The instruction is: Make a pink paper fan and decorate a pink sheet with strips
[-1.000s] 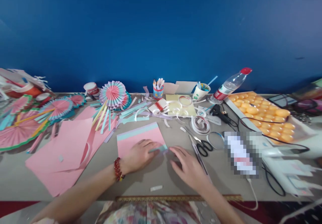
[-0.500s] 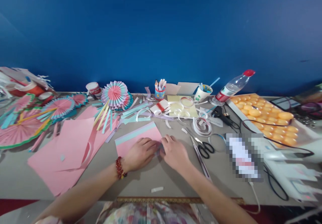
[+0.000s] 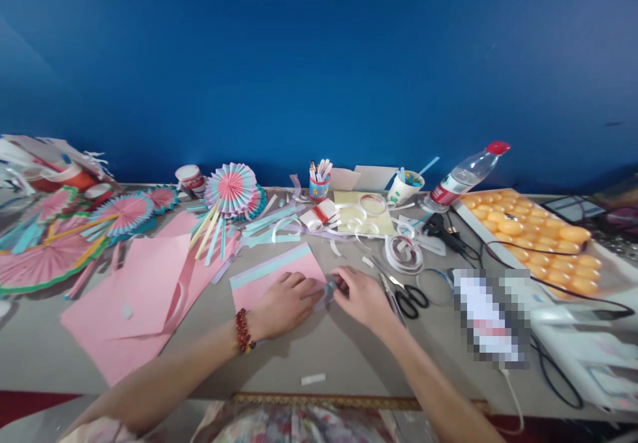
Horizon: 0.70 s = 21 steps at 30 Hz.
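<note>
A pink sheet of paper (image 3: pixel 272 271) with a pale blue stripe and a lilac edge lies angled on the grey table. My left hand (image 3: pixel 289 302), a red bead bracelet (image 3: pixel 243 330) at its wrist, lies flat over the sheet's lower right part, fingers stretched out. Just right of the sheet, my right hand (image 3: pixel 361 297) has bent fingers, with a dark gap between thumb and forefinger. A pale bluish piece (image 3: pixel 329 288) shows between the hands; whether the right fingertips touch it is unclear. Scissors (image 3: pixel 409 297) with black handles lie right of that hand.
Pink sheets (image 3: pixel 134 290) and pleated paper fans (image 3: pixel 232 189) lie left. Paper strips, white tape rolls (image 3: pixel 403 255), a pen cup (image 3: pixel 319 182) and a bottle (image 3: pixel 461 177) stand or lie behind. An orange bubbled tray (image 3: pixel 528 237), cables and a blurred-out item (image 3: pixel 488 317) are right.
My right hand has drawn away to the right from the left hand, its thumb and forefinger now apart. My left hand stays on the pink sheet. The view has shifted slightly.
</note>
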{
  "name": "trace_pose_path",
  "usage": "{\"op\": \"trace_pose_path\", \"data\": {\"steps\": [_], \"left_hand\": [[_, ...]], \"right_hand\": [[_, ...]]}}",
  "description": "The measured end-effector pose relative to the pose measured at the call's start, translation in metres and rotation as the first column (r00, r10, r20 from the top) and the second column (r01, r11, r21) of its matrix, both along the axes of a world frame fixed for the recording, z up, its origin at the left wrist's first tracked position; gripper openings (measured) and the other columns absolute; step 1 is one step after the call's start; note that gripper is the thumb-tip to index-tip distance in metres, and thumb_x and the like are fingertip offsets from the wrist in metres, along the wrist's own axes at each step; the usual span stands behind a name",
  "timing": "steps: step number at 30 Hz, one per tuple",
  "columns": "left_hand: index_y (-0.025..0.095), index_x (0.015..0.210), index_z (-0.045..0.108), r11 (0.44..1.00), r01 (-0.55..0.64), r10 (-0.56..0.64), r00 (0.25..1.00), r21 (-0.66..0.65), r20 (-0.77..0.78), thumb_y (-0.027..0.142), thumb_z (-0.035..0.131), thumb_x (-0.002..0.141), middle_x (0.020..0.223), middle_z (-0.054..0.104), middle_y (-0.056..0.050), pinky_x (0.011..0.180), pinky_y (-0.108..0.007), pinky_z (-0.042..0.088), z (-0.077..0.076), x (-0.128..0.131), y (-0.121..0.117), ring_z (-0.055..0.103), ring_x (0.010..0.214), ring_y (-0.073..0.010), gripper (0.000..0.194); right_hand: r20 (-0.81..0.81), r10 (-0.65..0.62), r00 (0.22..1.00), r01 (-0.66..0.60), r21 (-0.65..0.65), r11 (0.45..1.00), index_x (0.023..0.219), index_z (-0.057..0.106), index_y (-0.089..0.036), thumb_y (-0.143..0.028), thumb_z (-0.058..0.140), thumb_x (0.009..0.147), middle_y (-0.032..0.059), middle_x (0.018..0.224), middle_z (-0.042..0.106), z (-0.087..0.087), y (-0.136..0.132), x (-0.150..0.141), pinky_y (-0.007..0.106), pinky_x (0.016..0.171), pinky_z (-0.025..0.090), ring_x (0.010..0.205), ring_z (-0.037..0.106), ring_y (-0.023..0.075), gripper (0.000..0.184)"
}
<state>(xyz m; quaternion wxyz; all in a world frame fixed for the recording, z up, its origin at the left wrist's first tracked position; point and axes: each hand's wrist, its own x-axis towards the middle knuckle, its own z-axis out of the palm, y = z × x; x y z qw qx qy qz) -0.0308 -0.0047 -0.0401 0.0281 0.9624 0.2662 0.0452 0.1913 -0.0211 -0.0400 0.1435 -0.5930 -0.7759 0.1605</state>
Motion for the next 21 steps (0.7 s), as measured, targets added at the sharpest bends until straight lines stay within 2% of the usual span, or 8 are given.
{"op": "trace_pose_path", "data": {"steps": [3,8,12,21], "left_hand": [[0.020,0.131,0.050,1.000,0.004,-0.004,0.999,0.019,-0.042,0.039,0.055,0.093,0.120,0.058,-0.008,0.084,-0.039,0.040,0.003,0.008,0.005,0.050,0.101,-0.0251,0.042],[0.019,0.124,0.054,0.999,0.012,-0.010,0.999,0.038,-0.047,0.038,0.059,0.092,0.108,0.059,-0.008,0.079,-0.037,0.040,0.002,0.016,0.009,0.051,0.095,-0.0238,0.038],[0.019,0.127,0.052,0.999,0.004,-0.002,1.000,0.052,-0.029,0.038,0.058,0.092,0.110,0.059,-0.009,0.081,-0.037,0.040,-0.002,0.016,0.008,0.051,0.097,-0.0239,0.040],[0.018,0.131,0.050,0.998,0.012,-0.010,0.999,0.066,-0.035,0.038,0.052,0.095,0.117,0.059,-0.010,0.083,-0.038,0.038,-0.005,0.015,0.006,0.050,0.098,-0.0242,0.041]], "right_hand": [[-0.054,-0.009,0.998,0.009,0.010,1.000,0.099,0.062,-0.020,-0.009,0.050,0.080,0.0037,0.093,0.068,-0.003,0.001,0.001,0.025,0.075,0.044,0.081,0.063,0.0161,0.025],[-0.111,-0.015,0.994,0.017,0.014,1.000,0.089,0.063,-0.020,-0.013,0.046,0.085,0.0037,0.090,0.069,-0.006,0.004,0.004,0.025,0.075,0.044,0.081,0.063,0.0162,0.019],[-0.123,-0.029,0.992,0.030,0.007,1.000,0.084,0.062,-0.020,-0.022,0.049,0.089,0.0029,0.082,0.069,-0.010,0.007,0.006,0.025,0.069,0.043,0.074,0.063,0.0165,0.014],[-0.092,-0.073,0.993,0.072,-0.006,0.997,0.090,0.063,-0.022,-0.017,0.050,0.087,0.0013,0.079,0.070,-0.016,0.010,0.003,0.024,0.065,0.041,0.072,0.065,0.0165,0.014]]}}
